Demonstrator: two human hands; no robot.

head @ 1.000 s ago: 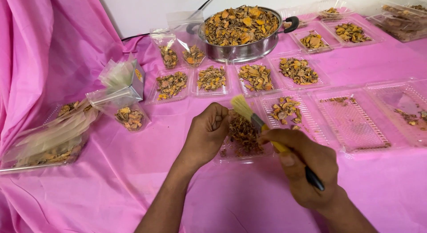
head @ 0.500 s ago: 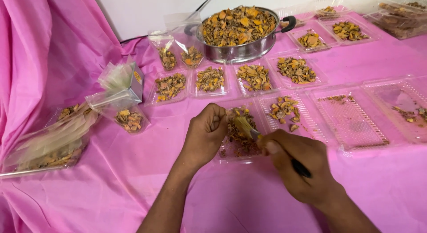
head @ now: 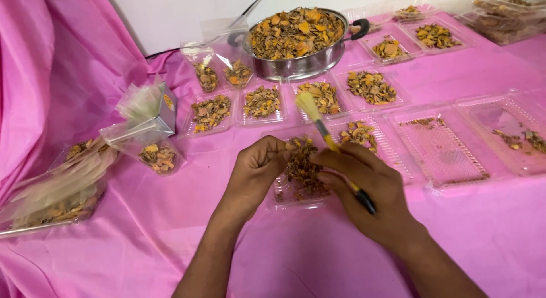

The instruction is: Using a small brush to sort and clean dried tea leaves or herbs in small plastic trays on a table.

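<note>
A: Surface and vessels?
B: Wrinkled pink cloth (head: 114, 218); round steel pan (head: 296, 62), top centre, heaped with orange-brown flakes.

A: Centre frame?
B: Clear ridged tray (head: 298, 191) of flakes. Left hand (head: 253, 173) pinches them at its left edge. Right hand (head: 369, 190) is closed around a yellow-bristled brush (head: 330, 140), now raised, bristles up.

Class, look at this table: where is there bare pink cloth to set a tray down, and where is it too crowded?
Bare cloth lies left of the left hand, below the small bag. More lies right of the right hand, below the near-empty trays. A strip runs above them. Around the metal pan the filled trays sit packed together.
</note>
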